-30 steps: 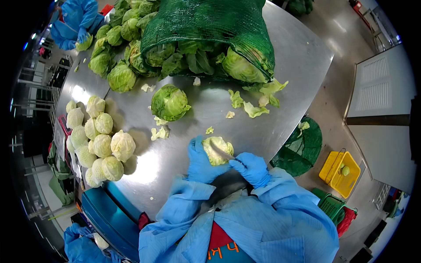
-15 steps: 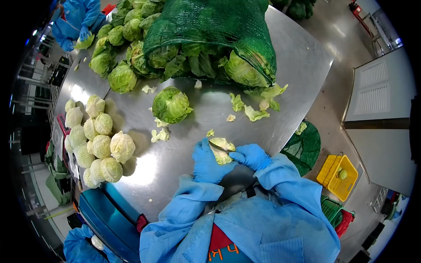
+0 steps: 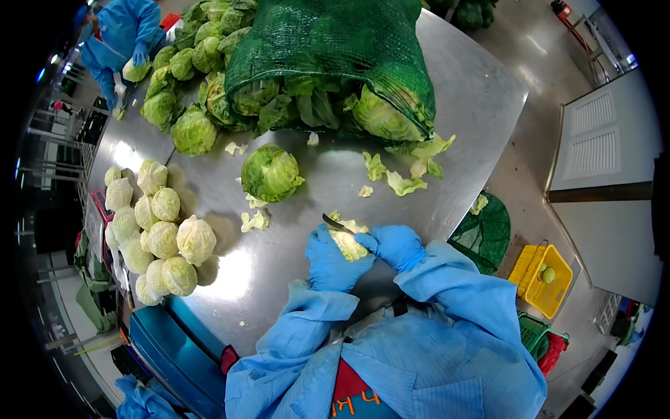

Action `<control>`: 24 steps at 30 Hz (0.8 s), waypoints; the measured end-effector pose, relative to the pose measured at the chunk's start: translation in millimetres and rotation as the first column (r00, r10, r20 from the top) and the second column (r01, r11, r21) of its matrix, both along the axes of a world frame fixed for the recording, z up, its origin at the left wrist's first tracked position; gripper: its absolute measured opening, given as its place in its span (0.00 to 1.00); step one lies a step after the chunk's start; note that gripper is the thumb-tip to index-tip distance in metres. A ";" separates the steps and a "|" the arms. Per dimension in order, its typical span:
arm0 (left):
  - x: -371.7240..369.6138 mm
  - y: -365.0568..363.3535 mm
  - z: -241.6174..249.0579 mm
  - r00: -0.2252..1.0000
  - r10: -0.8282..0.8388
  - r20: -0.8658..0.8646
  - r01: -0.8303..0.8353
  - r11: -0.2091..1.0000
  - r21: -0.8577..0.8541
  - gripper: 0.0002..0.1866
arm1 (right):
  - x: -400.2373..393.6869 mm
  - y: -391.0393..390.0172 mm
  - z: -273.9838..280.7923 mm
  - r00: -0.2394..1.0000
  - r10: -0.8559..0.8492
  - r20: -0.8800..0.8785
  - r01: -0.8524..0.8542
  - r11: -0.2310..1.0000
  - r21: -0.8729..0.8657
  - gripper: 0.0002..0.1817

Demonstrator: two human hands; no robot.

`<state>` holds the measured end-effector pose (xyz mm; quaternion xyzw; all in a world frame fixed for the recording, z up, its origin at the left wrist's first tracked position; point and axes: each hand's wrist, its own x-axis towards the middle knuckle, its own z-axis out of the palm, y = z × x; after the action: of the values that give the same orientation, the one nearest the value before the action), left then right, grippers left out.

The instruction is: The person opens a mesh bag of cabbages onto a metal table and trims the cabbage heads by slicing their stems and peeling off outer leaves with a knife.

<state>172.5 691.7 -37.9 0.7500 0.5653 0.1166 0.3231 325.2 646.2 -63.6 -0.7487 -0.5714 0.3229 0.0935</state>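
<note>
Close to my body, above the steel table's near side, my left hand (image 3: 333,260) in a blue glove is closed around a small pale, trimmed cabbage (image 3: 347,244). My right hand (image 3: 396,246), also gloved, grips a small knife (image 3: 336,224); its handle is hidden in the fingers. The dark, curved blade lies across the top of the cabbage and its tip points away to the left. Beyond my hands, a green cabbage (image 3: 271,173) with its outer leaves on rests on the table, beside loose leaf scraps (image 3: 255,221).
A green mesh sack (image 3: 328,42) spills cabbages at the back. Several pale cabbages (image 3: 163,239), some in foam nets, stand at left. A co-worker (image 3: 122,35) handles a cabbage at far left. On the floor at right are a yellow crate (image 3: 541,279) and green netting (image 3: 485,230).
My right hand and the knife have shifted slightly left and up, and the blade tip now sticks out past the cabbage. The co-worker's arms have moved apart.
</note>
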 end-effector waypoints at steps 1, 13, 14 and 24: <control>-0.3 -1.1 3.5 1.000 0.001 -0.024 -0.001 1.000 -0.012 0.51 | -1.7 -3.2 -4.8 1.000 -0.021 -0.020 0.022 0.998 0.062 0.36; -11.5 -6.3 7.6 0.998 -0.057 -0.021 0.057 0.998 0.022 0.58 | -4.0 8.4 -5.4 0.927 -0.036 -0.374 0.195 0.896 0.399 0.29; -15.4 -7.7 -1.4 0.998 -0.056 0.036 0.055 0.998 0.041 0.56 | -2.0 10.6 -0.8 0.959 0.022 -0.283 0.077 0.939 0.334 0.31; -40.5 8.3 -2.4 0.927 -0.374 -0.026 0.361 0.871 0.334 0.33 | -31.7 7.5 20.2 0.948 0.316 -0.047 -0.286 0.905 0.314 0.30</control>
<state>132.0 700.0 -40.3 0.8849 0.3781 0.1616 0.2190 293.4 653.7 -43.4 -0.6115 -0.7176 0.2780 0.1837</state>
